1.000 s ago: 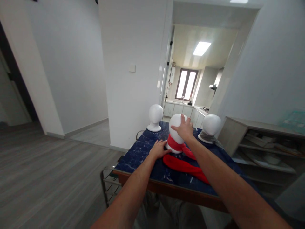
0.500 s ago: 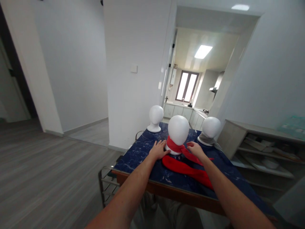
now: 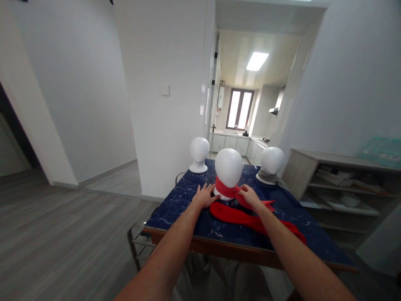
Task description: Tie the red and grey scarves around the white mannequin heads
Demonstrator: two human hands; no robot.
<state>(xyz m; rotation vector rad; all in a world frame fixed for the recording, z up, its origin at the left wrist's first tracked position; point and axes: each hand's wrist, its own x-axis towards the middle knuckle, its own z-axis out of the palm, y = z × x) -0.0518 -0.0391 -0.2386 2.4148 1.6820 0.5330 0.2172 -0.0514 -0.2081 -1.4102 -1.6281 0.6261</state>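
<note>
Left hand: the left hand lies flat and released, fingers spread, on the dark blue marble-patterned table; its fingertips touch the base of the white foam mannequin head just ahead of it.
Right hand: the right hand rests on the long red knitted scarf where it crosses at the front of the head's neck; the fingers curl onto the cloth, but whether this grip is clenched on it I cannot tell.
Scarf: wound once about the neck of the middle head, between the two hands; its loose length lies on the table below the right hand and trails back along the right forearm to the near right edge of the table.
Middle head: upright, between and just beyond both hands.
Far heads: a second plain white foam head stands beyond the left hand at the far left corner; a third white head with a grey scarf at its neck stands beyond the right hand.
Surroundings: a pale grey open shelf unit stands well to the right of the right hand; a grey wooden floor lies left of the left arm.
</note>
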